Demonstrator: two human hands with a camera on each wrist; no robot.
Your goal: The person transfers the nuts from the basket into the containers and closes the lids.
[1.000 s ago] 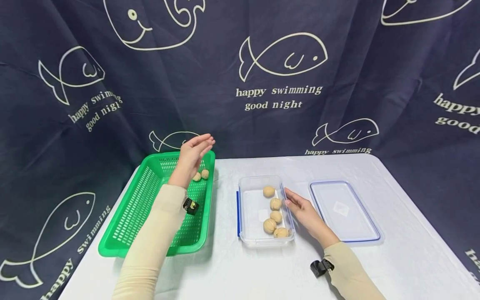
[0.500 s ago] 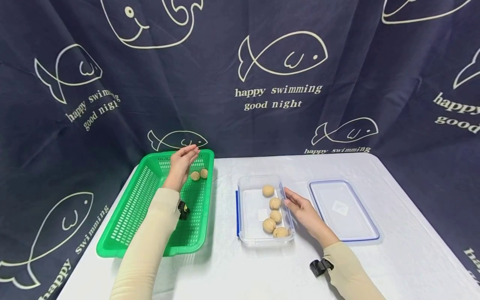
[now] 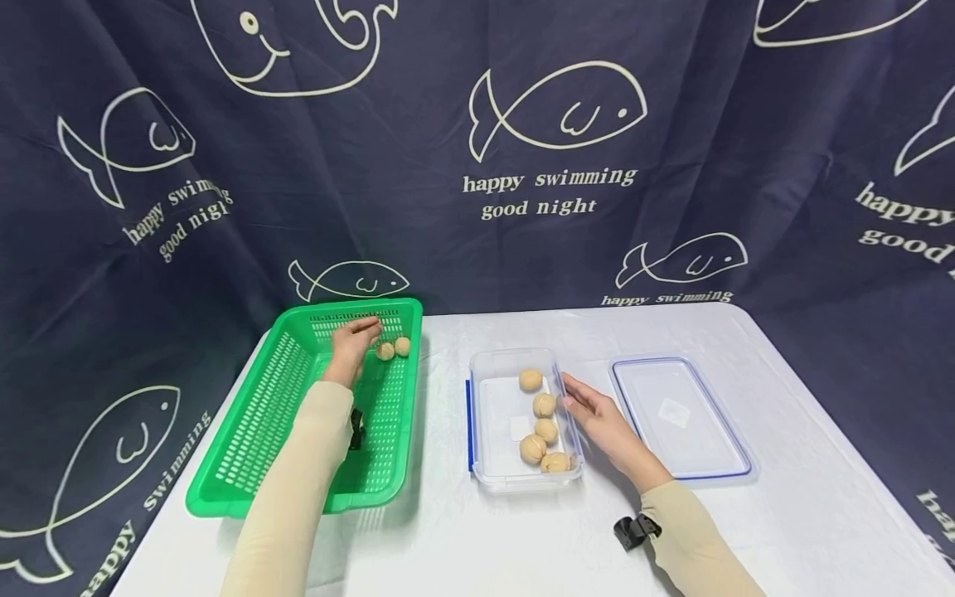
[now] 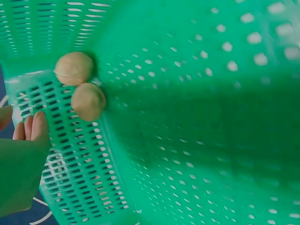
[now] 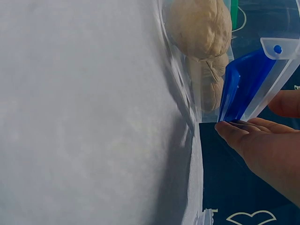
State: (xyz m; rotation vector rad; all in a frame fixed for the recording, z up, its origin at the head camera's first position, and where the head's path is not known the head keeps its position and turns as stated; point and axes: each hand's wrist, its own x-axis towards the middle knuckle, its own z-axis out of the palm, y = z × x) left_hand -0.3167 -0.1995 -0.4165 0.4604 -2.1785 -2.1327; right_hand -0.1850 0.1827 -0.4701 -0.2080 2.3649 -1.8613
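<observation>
Two walnuts (image 3: 393,348) lie together at the far right end of the green basket (image 3: 412,414). My left hand (image 3: 352,344) is inside that basket, just left of them. In the left wrist view its fingers (image 4: 39,126) and thumb are apart, with nothing between them, short of the walnuts (image 4: 75,68). My right hand (image 3: 606,423) rests against the right side of a clear plastic box (image 3: 496,479) holding several walnuts (image 3: 533,448). In the right wrist view its straight fingers (image 5: 234,132) touch the blue latch flap (image 5: 248,79) on the box.
A clear lid with a blue seal (image 3: 675,414) lies on the white-covered table (image 3: 462,547), right of the box. A dark curtain with fish drawings (image 3: 418,207) hangs behind the table. Another blue latch (image 3: 469,424) hangs along the box's left side.
My left hand has moved left and down, from above the basket's far right end into the basket beside the two walnuts. The right hand stays at the box.
</observation>
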